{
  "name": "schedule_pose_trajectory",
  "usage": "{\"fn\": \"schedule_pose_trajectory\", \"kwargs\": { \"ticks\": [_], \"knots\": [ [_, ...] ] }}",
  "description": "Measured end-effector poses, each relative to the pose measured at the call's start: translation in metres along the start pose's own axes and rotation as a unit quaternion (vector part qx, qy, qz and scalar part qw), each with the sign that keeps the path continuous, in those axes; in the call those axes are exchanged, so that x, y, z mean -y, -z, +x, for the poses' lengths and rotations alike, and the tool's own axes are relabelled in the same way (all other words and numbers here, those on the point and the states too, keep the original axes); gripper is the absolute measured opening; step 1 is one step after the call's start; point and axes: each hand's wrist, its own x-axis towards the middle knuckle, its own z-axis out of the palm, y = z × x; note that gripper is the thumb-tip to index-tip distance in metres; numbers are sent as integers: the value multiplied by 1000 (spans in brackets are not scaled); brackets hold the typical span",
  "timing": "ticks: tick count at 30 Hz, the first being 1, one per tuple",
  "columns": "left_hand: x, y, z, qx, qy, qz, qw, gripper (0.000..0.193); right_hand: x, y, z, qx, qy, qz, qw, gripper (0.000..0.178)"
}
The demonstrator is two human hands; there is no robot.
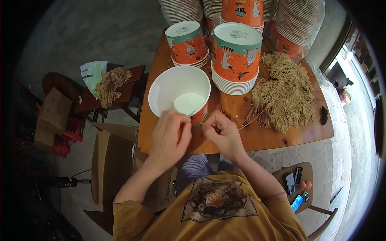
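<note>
- The bench (261,141) fills the centre of the frame, with an open white tub (165,86) standing on it left of centre, its mouth tipped toward the view.
- Behind the tub, in the upper middle, are two upturned tub stacks in orange and green: a shorter one (189,47) and a taller one (235,60) just to its right.
- Bagged tubs (298,26) crowd the top edge, behind those stacks.
- A heap of tan twine (285,98) spreads over the right part of the bench, beside the taller stack; a thin strand (247,124) runs from it toward the centre.
- At left of the frame, a twine bundle (114,84) and a pale bag (94,75) lie on a low dark-red stand; an open carton (105,164) sits below.
- At lower right, a lit phone (297,203) rests on a seat.
- The left hand (173,134) covers part of the tub's near side, fingers curled in; it is blurred, so I cannot tell whether it grips anything.
- The right hand (221,132), just right of the tub, has thumb and fingertips pressed together, seemingly pinching the strand.
</note>
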Motion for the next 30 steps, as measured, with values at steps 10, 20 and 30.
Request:
{"fn": "schedule_pose_trajectory", "kwargs": {
  "ticks": [10, 20, 30],
  "knots": [
    [21, 5, 33, 156, 101, -40, 982, 21, -11, -10, 18, -67, 35, -33, 997, 10],
    [24, 8, 40, 208, 172, -101, 957, 21, -11, -14, 23, -72, 32, -55, 995, 10],
    [42, 11, 72, 408, 216, -221, 859, 12, -9, -15, 25, -86, 5, -91, 992, 13]
  ]
}}
